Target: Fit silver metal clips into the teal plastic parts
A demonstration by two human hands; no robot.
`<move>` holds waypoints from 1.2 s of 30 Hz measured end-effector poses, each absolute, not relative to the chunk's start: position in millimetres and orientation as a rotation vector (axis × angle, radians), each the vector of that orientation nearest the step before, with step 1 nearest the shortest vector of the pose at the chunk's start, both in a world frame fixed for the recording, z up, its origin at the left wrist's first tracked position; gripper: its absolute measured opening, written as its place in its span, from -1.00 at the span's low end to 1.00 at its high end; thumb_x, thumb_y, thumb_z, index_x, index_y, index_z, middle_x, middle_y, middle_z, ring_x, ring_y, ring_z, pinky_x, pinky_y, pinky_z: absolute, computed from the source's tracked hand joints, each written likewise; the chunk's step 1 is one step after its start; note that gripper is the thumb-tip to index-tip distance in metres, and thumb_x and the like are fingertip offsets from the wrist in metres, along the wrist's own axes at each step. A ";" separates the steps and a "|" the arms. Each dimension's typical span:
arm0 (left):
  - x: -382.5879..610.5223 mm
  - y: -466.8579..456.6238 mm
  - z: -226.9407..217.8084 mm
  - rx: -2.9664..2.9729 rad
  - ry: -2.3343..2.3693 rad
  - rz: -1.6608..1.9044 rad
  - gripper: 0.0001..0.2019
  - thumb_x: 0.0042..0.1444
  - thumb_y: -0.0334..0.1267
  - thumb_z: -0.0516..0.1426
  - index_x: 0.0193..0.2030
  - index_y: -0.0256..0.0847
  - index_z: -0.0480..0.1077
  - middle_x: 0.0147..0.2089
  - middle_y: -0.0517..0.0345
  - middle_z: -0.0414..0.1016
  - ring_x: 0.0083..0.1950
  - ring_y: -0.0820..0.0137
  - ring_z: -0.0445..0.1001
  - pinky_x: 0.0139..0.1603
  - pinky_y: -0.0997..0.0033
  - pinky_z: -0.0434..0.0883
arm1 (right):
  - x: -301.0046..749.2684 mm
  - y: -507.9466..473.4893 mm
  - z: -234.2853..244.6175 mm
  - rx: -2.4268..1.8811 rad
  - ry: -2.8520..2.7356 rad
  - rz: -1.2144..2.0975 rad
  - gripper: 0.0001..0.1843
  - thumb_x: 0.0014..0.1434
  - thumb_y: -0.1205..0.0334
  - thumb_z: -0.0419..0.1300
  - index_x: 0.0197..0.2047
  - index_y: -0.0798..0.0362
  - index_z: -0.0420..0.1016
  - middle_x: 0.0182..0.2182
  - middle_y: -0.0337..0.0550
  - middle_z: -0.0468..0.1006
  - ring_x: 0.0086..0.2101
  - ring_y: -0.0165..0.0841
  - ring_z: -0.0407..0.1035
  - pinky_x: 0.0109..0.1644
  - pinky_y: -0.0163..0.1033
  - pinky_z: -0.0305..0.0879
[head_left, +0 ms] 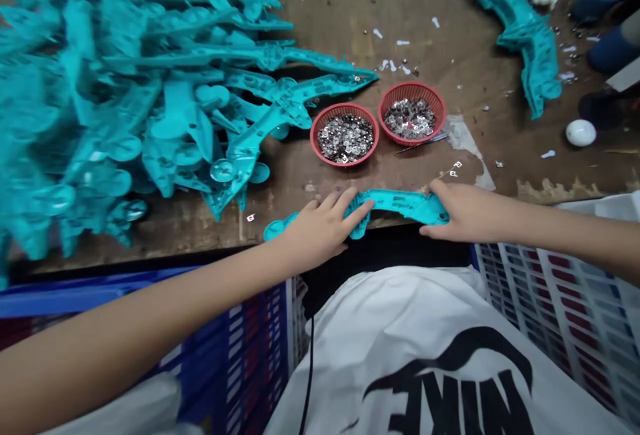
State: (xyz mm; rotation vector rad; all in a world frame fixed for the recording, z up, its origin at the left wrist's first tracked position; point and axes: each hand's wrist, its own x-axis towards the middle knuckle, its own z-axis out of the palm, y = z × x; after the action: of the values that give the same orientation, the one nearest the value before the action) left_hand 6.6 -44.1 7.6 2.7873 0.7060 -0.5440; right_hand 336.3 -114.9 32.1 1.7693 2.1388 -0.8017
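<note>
A teal plastic part (395, 203) lies along the near edge of the brown wooden table (450, 55). My left hand (320, 231) rests on its left half with fingers laid over it. My right hand (463, 211) grips its right end, fingers curled round it. Just beyond the part stand two round red baskets, the left red basket (345, 135) and the right red basket (411, 113), both filled with small shiny metal pieces.
A big heap of teal plastic parts (125, 95) covers the table's left side. A smaller stack of teal parts (525, 35) lies far right, near a white egg-shaped object (581, 133). A blue crate (225, 355) and a white crate (575, 301) flank my lap.
</note>
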 end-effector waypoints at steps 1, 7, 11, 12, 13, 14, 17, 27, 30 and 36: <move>5.5 -46.1 3.1 2.811 0.706 -0.562 -0.11 0.44 -0.41 0.26 0.84 0.09 0.16 0.82 -0.38 0.23 0.64 -0.29 0.52 0.36 -0.20 0.75 | 336.2 -113.3 33.9 1.690 2.130 -0.818 -0.25 0.31 -0.42 0.47 0.27 -0.01 0.63 -0.17 0.06 0.83 -0.27 0.04 0.71 -0.31 -0.08 0.37; -9.4 -39.9 -13.5 2.837 0.535 -0.537 -0.16 0.43 -0.60 0.08 0.73 0.18 0.37 0.72 -0.25 0.42 0.44 -0.07 0.66 0.30 -0.06 0.77 | 373.0 -68.9 34.4 1.650 2.186 -0.719 -0.57 0.57 -0.16 0.24 0.06 -0.06 0.82 -0.13 0.05 0.84 -0.19 0.03 0.69 -0.13 -0.01 0.43; -14.9 -36.1 -9.0 2.804 0.472 -0.524 -0.16 0.40 -0.55 0.14 0.70 0.26 0.40 0.74 -0.14 0.43 0.38 -0.05 0.68 0.24 -0.04 0.78 | 387.1 -48.3 18.1 1.557 2.326 -0.768 -0.68 0.48 0.06 0.32 0.15 -0.06 0.81 0.03 0.02 0.85 -0.04 0.01 0.68 0.03 -0.03 0.46; -15.1 -36.0 -6.9 2.795 0.463 -0.524 -0.17 0.40 -0.54 0.15 0.70 0.28 0.41 0.74 -0.12 0.44 0.37 -0.05 0.69 0.22 -0.04 0.79 | 385.9 -47.6 14.0 1.552 2.333 -0.798 -0.69 0.47 0.09 0.33 0.15 -0.06 0.81 0.05 0.01 0.84 -0.02 0.00 0.68 0.03 -0.04 0.45; -14.9 -35.8 -4.9 2.787 0.457 -0.528 -0.18 0.41 -0.53 0.15 0.69 0.29 0.42 0.74 -0.11 0.44 0.35 -0.05 0.70 0.19 -0.04 0.79 | 383.6 -47.9 10.5 1.555 2.328 -0.815 -0.70 0.46 0.11 0.33 0.15 -0.05 0.81 0.06 0.02 0.84 0.00 0.00 0.68 0.03 -0.04 0.44; -14.6 -35.3 -3.3 2.779 0.450 -0.537 -0.19 0.41 -0.52 0.15 0.69 0.29 0.43 0.73 -0.11 0.46 0.34 -0.05 0.71 0.17 -0.04 0.80 | 381.0 -48.7 8.0 1.560 2.315 -0.820 -0.72 0.46 0.13 0.33 0.12 -0.05 0.81 0.06 0.02 0.83 -0.01 0.00 0.67 0.01 -0.05 0.42; -14.4 -31.6 -1.4 2.770 0.401 -0.557 -0.20 0.43 -0.52 0.15 0.69 0.25 0.45 0.71 -0.12 0.50 0.32 -0.05 0.73 0.12 -0.02 0.81 | 375.4 -49.9 5.9 1.526 2.286 -0.832 -0.79 0.49 0.18 0.29 0.01 -0.04 0.79 -0.01 0.01 0.81 -0.07 -0.04 0.65 -0.05 -0.08 0.34; -27.2 -15.9 7.1 2.885 0.365 -0.443 -0.15 0.40 -0.54 0.29 0.73 0.23 0.41 0.81 -0.10 0.36 0.26 0.05 0.76 0.05 0.12 0.82 | 383.6 -44.2 6.4 1.334 2.360 -0.858 -0.75 0.57 0.24 0.20 -0.15 -0.01 0.70 -0.17 -0.02 0.75 -0.14 -0.10 0.63 -0.03 -0.09 0.34; -29.6 -13.0 7.6 2.891 0.385 -0.388 -0.14 0.36 -0.56 0.31 0.71 0.23 0.44 0.81 -0.09 0.35 0.27 0.03 0.75 0.00 0.12 0.82 | 385.9 -45.5 5.2 1.295 2.379 -0.837 -0.72 0.60 0.21 0.17 -0.13 -0.01 0.70 -0.15 0.00 0.76 -0.15 -0.09 0.64 -0.02 -0.07 0.35; -32.8 -8.7 1.0 2.840 0.470 -0.290 -0.22 0.38 -0.52 0.31 0.67 0.14 0.49 0.73 -0.15 0.47 0.38 -0.03 0.71 0.10 0.06 0.82 | 394.4 -42.7 8.4 1.438 2.297 -0.558 -0.67 0.66 0.15 0.12 -0.03 -0.02 0.71 -0.09 0.03 0.79 -0.12 -0.06 0.65 -0.14 -0.08 0.24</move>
State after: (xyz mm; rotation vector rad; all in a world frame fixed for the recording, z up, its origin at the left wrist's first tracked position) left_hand -32.8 -8.7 1.0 2.8397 0.4701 -0.2895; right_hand 394.4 -42.7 8.4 1.4376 2.2967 -0.5581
